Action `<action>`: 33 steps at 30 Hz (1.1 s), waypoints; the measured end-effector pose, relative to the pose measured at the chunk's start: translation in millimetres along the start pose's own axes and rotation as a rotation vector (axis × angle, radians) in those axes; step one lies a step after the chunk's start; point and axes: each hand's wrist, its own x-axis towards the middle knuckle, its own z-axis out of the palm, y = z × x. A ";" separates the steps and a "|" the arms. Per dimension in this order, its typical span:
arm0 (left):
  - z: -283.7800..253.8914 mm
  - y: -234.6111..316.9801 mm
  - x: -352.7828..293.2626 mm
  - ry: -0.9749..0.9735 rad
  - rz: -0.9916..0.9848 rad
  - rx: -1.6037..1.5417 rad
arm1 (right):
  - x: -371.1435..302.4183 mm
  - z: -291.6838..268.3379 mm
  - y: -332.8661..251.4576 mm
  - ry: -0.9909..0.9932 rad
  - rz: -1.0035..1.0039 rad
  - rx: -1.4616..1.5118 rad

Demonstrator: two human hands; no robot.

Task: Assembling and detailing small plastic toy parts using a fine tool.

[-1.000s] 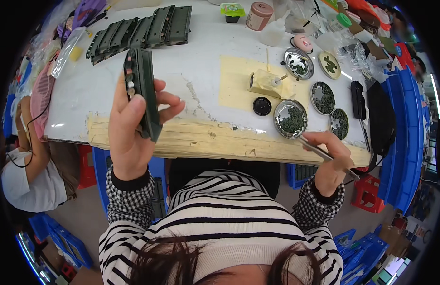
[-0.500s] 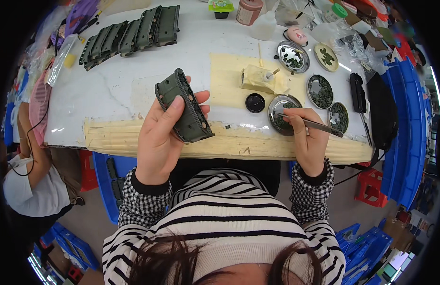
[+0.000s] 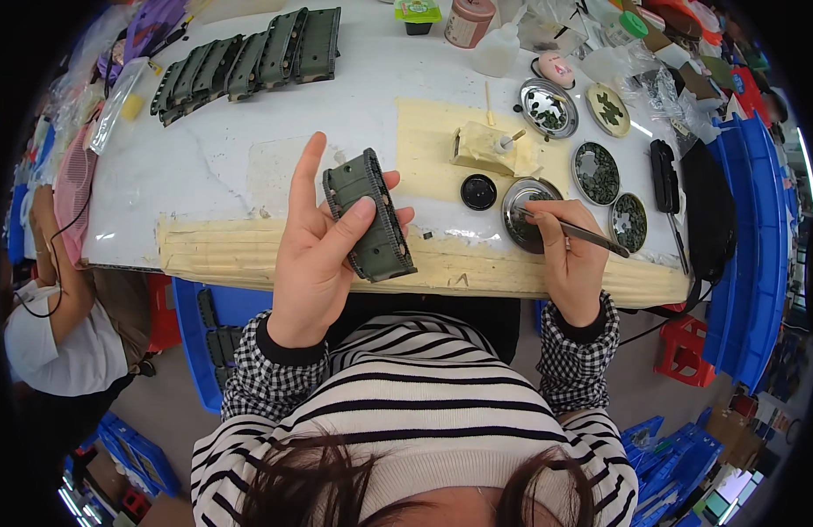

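My left hand (image 3: 318, 246) grips a dark green moulded part (image 3: 368, 215) with toothed long edges, tilted above the table's front edge. The thumb presses on its face, and the index finger stretches up free of it. In my right hand (image 3: 571, 255) is a pair of metal tweezers (image 3: 595, 237), pinched between thumb and fingers. The tweezers' tips are over a round metal dish (image 3: 516, 195) holding small dark bits; whether they grip one I cannot tell. A round black lid (image 3: 478, 191) lies left of that dish.
Several similar green parts (image 3: 279, 53) stand in a row at the back left. Dishes of small green pieces (image 3: 595, 171) sit on the right, near a tape-wrapped block (image 3: 490, 147). Yellowish tape (image 3: 336, 255) covers the table's front edge. Another person (image 3: 64, 325) sits at the left.
My left hand has shifted right and slightly nearer with the green part, turning it a little more upright. Its index finger has straightened away. My right hand stays over the dish.
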 end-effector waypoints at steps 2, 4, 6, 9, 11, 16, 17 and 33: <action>4.9 -2.7 -2.0 -0.033 0.007 0.023 | -1.8 -2.0 -8.0 0.038 0.038 0.126; 7.6 -7.2 -4.2 -0.048 -0.022 0.018 | 2.6 -3.0 -19.6 0.011 -0.011 0.254; 8.2 -12.6 -3.6 -0.163 -0.132 -0.006 | 10.6 -3.3 -34.9 -0.069 -0.149 0.374; 8.1 -23.5 2.4 -0.358 -0.298 -0.177 | 17.6 8.8 -50.4 -0.166 -0.190 0.484; 12.4 -25.2 3.4 -0.375 -0.304 -0.180 | 21.7 15.3 -51.7 -0.201 -0.198 0.493; 7.9 -24.1 3.1 -0.404 -0.367 -0.342 | 27.6 20.3 -53.8 -0.260 -0.208 0.474; 6.5 -24.0 3.1 -0.416 -0.380 -0.366 | 27.8 20.7 -53.8 -0.263 -0.217 0.466; 10.3 -23.6 2.1 -0.310 -0.185 -0.244 | 17.1 22.5 -66.8 -0.218 -0.137 0.459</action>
